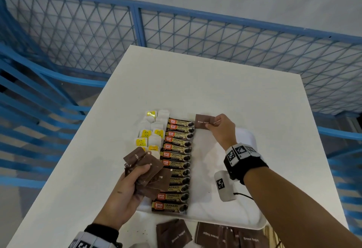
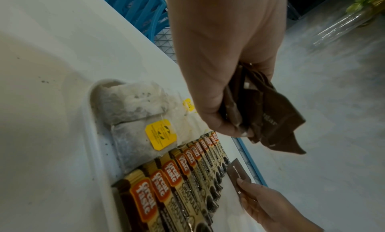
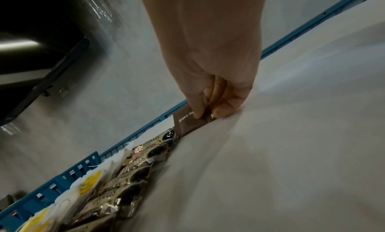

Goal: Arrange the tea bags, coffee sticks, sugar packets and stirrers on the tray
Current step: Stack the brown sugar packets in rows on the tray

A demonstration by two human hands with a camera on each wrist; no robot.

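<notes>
A white tray on the white table holds tea bags with yellow tags at its left and a column of coffee sticks beside them. My right hand pinches one brown sugar packet at the tray's far end, just right of the top coffee stick; the same packet touches down edge-first in the right wrist view. My left hand grips a fanned bunch of brown sugar packets above the tea bags and coffee sticks. The bunch hangs from my fingers.
More brown sugar packets lie on the table in front of the tray. A small white device with a cable sits on the tray's right part. Blue mesh fencing surrounds the table. The table's far half is bare.
</notes>
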